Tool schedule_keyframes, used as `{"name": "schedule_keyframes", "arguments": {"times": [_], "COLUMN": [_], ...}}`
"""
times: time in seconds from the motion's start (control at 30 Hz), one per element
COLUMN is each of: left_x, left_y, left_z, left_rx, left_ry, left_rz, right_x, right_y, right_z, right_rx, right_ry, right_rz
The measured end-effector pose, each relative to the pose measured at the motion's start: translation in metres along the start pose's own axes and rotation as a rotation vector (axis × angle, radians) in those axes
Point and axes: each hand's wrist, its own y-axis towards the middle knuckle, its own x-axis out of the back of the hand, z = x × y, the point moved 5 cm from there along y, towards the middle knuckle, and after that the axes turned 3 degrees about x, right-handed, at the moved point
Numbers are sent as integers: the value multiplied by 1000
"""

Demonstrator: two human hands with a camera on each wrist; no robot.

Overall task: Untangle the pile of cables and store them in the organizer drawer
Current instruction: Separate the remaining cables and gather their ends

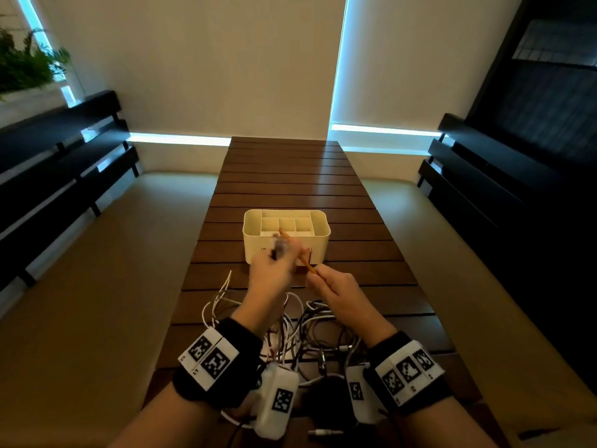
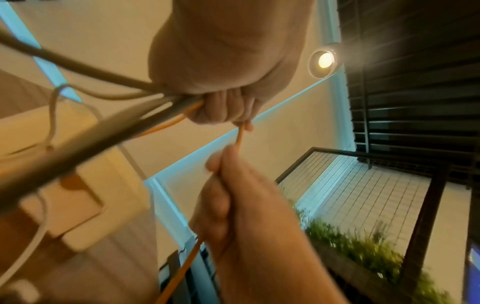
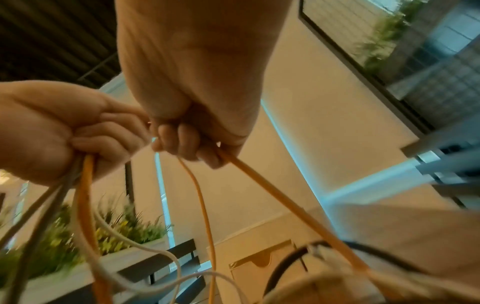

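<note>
Nearest, the cable pile (image 1: 300,334) sprawls on the surface (image 1: 323,176). Beyond it, the left hand (image 1: 269,274) clutches a bundle; the right hand (image 1: 336,291) pinches an orange cable (image 1: 305,261). Still untangling, I'd say: next, draw it free toward the organizer (image 1: 286,236) just beyond.

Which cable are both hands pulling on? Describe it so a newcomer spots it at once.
Start at the slatted wooden table and find the cream organizer box standing on it. Just in front of the box, the left hand and right hand are raised above a pile of cables. The orange cable runs between them, the only orange one among white, grey and dark cables.
</note>
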Motion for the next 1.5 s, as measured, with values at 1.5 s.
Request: {"name": "schedule_keyframes", "arguments": {"times": [1.5], "left_x": [82], "left_y": [55], "left_z": [62], "left_rx": [244], "left_ry": [1436], "left_rz": [27], "right_x": [-96], "right_y": [-31], "right_z": [-61], "right_rx": [105], "right_ry": [-767], "right_rz": [637]}}
